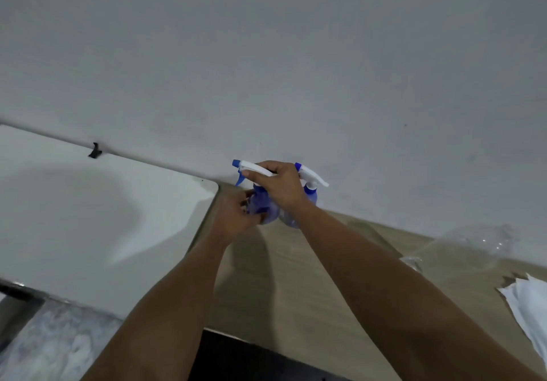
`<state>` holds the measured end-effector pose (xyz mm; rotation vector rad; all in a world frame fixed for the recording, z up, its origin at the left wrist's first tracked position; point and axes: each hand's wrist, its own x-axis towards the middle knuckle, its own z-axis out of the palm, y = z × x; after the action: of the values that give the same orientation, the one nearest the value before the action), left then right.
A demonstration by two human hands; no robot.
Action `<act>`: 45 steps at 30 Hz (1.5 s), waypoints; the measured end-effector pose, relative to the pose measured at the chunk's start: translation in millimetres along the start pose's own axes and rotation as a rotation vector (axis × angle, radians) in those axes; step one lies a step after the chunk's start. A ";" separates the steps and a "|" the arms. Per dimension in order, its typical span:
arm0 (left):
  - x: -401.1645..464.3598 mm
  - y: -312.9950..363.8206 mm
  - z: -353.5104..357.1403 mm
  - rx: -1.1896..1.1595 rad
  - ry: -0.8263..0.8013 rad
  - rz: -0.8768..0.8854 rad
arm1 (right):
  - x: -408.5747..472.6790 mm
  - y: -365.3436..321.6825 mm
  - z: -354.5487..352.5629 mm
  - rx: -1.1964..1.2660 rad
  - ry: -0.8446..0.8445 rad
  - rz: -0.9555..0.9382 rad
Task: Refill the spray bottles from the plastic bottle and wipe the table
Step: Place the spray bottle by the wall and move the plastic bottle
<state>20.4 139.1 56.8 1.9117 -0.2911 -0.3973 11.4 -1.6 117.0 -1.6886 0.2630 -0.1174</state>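
Head view: both hands' grip (236,217) (276,183) on half-hidden spray bottle (260,203), second bottle (309,185) behind.

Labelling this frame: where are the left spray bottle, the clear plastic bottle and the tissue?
left spray bottle (257,169): head view, white sprayer top.
clear plastic bottle (467,247): head view, body.
tissue (529,306): head view, middle.

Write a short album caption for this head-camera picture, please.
Right hand grips the near spray bottle's white trigger head, left hand holds its blue body.
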 end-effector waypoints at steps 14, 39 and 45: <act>53.6 -56.1 3.3 0.286 0.023 0.007 | 42.7 66.8 20.7 -0.371 0.120 0.035; -60.9 17.2 37.9 0.462 0.154 -0.108 | -89.6 -2.3 -52.1 -0.434 0.154 0.151; -78.9 58.6 91.6 0.455 0.064 -0.100 | -146.5 15.4 -120.1 -0.449 0.224 0.161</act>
<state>-89.8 70.3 91.3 2.3873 -0.2596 -0.3557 -159.5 -83.9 129.1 -2.0920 0.6289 -0.1345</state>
